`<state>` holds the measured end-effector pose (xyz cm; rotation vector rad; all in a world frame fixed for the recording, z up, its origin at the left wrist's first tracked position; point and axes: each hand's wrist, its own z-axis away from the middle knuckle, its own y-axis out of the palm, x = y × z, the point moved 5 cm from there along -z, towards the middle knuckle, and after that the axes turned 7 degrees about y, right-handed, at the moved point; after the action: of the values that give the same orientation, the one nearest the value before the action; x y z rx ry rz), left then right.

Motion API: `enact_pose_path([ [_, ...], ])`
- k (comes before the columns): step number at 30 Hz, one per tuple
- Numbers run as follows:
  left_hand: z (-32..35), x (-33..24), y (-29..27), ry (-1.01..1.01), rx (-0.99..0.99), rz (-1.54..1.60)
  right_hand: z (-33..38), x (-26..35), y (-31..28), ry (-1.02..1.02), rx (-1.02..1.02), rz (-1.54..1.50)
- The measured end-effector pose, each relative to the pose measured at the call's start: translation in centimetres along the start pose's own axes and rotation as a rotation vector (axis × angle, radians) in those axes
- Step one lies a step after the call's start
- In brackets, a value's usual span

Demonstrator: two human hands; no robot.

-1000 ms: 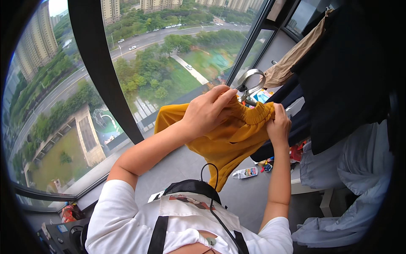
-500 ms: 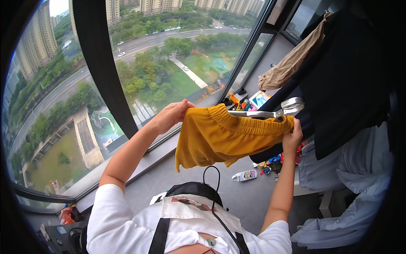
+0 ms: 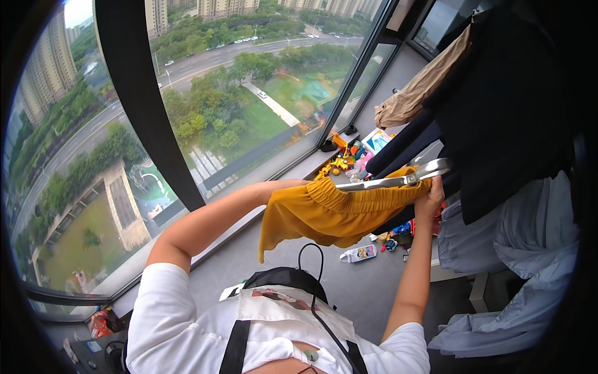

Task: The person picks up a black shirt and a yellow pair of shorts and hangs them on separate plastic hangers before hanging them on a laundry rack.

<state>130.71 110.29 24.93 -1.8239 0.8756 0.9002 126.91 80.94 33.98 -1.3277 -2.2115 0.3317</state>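
Mustard-yellow elastic-waist shorts hang stretched in front of me, the waistband uppermost. A silver clothes hanger lies along the waistband opening, its bar partly inside the cloth and its curved end standing out at the right. My right hand is closed around the right end of the waistband, just below that curved end. At the left end, my left hand reaches behind the waistband; the cloth hides its fingers, so whether they grip cannot be seen.
Tall windows run along the left and front. Dark clothes, a beige garment and grey fabric hang at the right. Toys crowd the sill corner; more toys and a white packet lie on the floor.
My left hand has gone from pinching the waistband's left corner to behind the cloth, moving right. The hanger's curved end has dropped slightly. My right hand keeps its hold.
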Motion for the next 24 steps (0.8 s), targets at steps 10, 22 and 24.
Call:
enact_pose_path([
  [10,-0.8,5.2,-3.3,0.099,-0.633,1.481,2.2,-1.2,0.8,0.165,-0.069,-0.011],
  [22,2.6,-4.5,-8.4,-0.119,-0.403,-0.369,2.4,-1.1,0.6,-0.078,-0.112,0.307],
  [24,2.7,-5.4,-7.7,-0.121,-0.427,-0.484,2.4,-1.7,0.7,-0.010,-0.134,0.265],
])
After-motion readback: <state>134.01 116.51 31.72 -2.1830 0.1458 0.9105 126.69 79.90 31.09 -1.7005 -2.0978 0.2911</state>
